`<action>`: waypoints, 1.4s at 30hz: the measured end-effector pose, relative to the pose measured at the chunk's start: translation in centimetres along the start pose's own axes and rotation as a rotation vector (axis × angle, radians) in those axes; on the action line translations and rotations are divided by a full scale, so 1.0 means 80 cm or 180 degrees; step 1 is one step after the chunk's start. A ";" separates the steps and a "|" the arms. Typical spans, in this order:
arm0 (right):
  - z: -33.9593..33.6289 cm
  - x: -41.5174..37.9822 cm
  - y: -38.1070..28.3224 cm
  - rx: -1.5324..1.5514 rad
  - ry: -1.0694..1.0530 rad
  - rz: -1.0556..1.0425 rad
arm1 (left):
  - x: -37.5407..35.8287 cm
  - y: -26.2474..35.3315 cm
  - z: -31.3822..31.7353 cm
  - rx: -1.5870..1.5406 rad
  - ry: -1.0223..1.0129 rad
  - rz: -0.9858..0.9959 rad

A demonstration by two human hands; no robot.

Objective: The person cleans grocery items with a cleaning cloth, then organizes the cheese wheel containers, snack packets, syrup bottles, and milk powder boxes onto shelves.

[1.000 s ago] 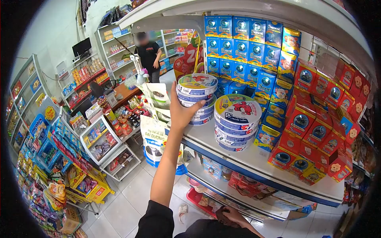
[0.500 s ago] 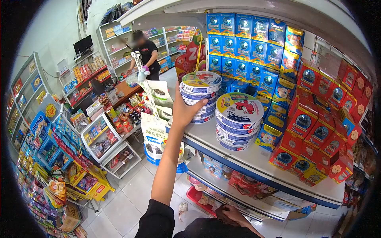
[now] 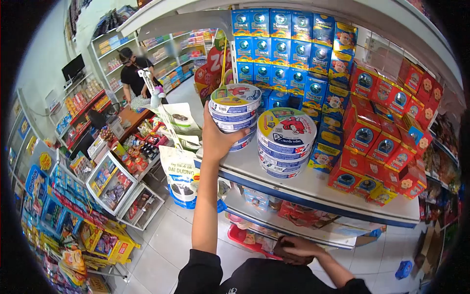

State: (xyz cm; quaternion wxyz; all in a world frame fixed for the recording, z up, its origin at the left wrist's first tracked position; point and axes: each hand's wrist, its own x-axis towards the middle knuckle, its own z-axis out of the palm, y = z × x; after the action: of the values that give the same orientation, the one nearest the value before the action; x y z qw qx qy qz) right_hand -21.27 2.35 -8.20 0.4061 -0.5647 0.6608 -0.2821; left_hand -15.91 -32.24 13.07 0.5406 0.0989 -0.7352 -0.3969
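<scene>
the left stack of round cheese boxes (image 3: 235,110) has blue-and-white sides, its lid (image 3: 227,92) yellow and white with a red cow (image 3: 242,91); the right stack (image 3: 286,142) matches. blue sanest cartons (image 3: 281,46) carry orange lower bands; red sanest cartons (image 3: 363,142), yellow touches. the shelf board (image 3: 313,183) is white, edged navy; the left sleeve (image 3: 200,272) is black.

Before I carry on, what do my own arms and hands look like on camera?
Your left grip and right grip are bare hands, with no gloves or watch visible. Both forearms are uncovered, below a plain black left sleeve and a matching right sleeve. No cables show on either arm.
</scene>
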 end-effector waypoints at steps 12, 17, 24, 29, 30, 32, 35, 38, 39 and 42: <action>-0.114 0.044 -0.295 -0.1524 -0.0624 -0.0812 | 0.000 -0.005 -0.001 0.0212 0.0327 0.0356; -0.113 0.072 -0.277 -0.2185 -0.0530 -0.0934 | 0.000 0.001 -0.005 0.0075 0.0555 0.0045; -0.110 0.108 -0.234 -0.2760 -0.0476 -0.1376 | -0.003 -0.004 -0.009 0.0528 0.0534 0.0180; -0.113 0.107 -0.215 -0.2788 -0.0397 -0.1758 | -0.003 -0.004 -0.006 0.0798 0.0547 0.0133; -0.115 0.105 -0.218 -0.2754 -0.0411 -0.1747 | -0.003 -0.004 -0.005 0.0844 0.0558 0.0135; -0.118 0.099 -0.223 -0.2707 -0.0455 -0.1705 | -0.005 -0.003 -0.003 0.0909 0.0596 0.0134; -0.119 0.096 -0.227 -0.2647 -0.0578 -0.1642 | -0.008 -0.004 -0.002 0.0892 0.0632 0.0027; -0.122 0.097 -0.223 -0.2855 -0.0586 -0.1672 | -0.007 0.000 0.000 0.0970 0.0696 0.0061; -0.118 0.094 -0.220 -0.3091 -0.0626 -0.1665 | -0.007 0.004 0.001 0.1005 0.0706 0.0023; -0.114 0.083 -0.214 -0.3066 -0.0594 -0.1707 | -0.015 0.019 0.007 0.1341 0.0718 -0.0059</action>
State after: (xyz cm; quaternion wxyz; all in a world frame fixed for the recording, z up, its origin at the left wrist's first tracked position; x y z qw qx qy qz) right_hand -20.44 -8.36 9.26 0.0731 -0.8573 0.5095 0.0094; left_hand -15.49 -30.23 13.20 0.5830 0.2600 -0.7358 -0.2262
